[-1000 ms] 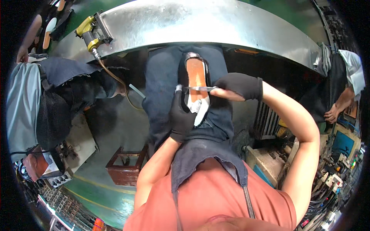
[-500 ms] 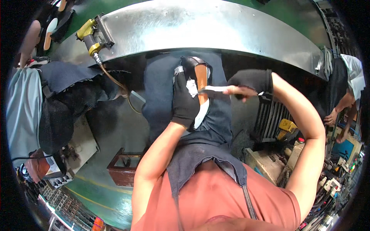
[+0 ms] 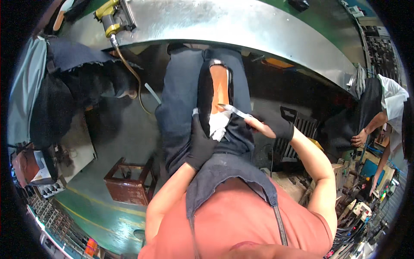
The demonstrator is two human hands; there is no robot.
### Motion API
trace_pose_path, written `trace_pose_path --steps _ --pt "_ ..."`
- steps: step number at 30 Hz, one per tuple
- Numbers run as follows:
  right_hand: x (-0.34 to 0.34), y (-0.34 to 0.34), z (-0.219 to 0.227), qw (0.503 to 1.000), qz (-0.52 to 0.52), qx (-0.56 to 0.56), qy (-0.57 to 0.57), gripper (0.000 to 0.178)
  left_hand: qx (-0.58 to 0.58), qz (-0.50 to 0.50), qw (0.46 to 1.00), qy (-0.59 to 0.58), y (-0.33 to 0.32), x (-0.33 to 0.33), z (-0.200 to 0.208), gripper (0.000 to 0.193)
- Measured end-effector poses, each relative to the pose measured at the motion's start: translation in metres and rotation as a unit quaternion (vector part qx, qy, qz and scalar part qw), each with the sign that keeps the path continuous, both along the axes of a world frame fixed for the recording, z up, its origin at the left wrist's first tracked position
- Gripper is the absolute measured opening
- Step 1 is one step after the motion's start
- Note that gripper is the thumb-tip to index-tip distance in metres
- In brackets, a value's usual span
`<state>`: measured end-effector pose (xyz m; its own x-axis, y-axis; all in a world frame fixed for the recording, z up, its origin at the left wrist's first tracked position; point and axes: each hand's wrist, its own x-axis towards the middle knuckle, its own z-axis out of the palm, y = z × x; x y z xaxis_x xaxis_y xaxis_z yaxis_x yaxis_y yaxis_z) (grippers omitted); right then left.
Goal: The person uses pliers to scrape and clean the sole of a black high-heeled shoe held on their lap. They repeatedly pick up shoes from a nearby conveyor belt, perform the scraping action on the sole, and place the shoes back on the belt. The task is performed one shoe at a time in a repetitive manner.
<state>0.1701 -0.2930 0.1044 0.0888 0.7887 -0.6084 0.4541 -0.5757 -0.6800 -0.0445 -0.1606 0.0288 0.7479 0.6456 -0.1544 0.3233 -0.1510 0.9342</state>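
A black shoe (image 3: 206, 88) with a tan lining lies lengthwise over my thighs, its rounded end pointing at the bench. My left hand (image 3: 202, 140), in a black glove with bare fingertips, grips its near-left side. Crumpled white material (image 3: 219, 123), paper or cloth, shows at the near end of the shoe's opening. In my right hand (image 3: 269, 126), gloved likewise, is a slim silvery tool (image 3: 237, 111) with a dark tip, pinched between thumb and fingers. That tip reaches over the tan lining; whether it touches cannot be made out.
A shiny metal bench (image 3: 207, 21) spans the far side. On its left lies a yellow air nailer (image 3: 110, 19) with a hose (image 3: 131, 71) hanging down. A brown wooden stool (image 3: 129, 181) stands left. At right another person's hand (image 3: 359, 137) is near cluttered machinery.
The shoe and my left hand have shifted, with the hand now nearer my body. My right hand has come lower and closer in, the tool now slanting. More white material shows.
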Motion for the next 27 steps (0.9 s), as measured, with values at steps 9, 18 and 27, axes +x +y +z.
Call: trace_pose_path --steps 9,18,27 --pt "-0.011 0.015 0.008 0.994 0.101 -0.028 -0.033 0.049 0.001 -0.004 0.999 0.031 -0.008 0.003 -0.005 0.062" --pt "-0.009 -0.019 -0.022 0.985 0.103 0.076 -0.113 0.04 -0.223 0.061 0.973 -0.027 -0.002 0.028 -0.043 0.033" --pt "-0.012 0.043 0.057 0.96 0.053 0.263 -0.077 0.03 -0.21 -0.014 0.977 -0.034 0.0 0.014 -0.081 0.034"
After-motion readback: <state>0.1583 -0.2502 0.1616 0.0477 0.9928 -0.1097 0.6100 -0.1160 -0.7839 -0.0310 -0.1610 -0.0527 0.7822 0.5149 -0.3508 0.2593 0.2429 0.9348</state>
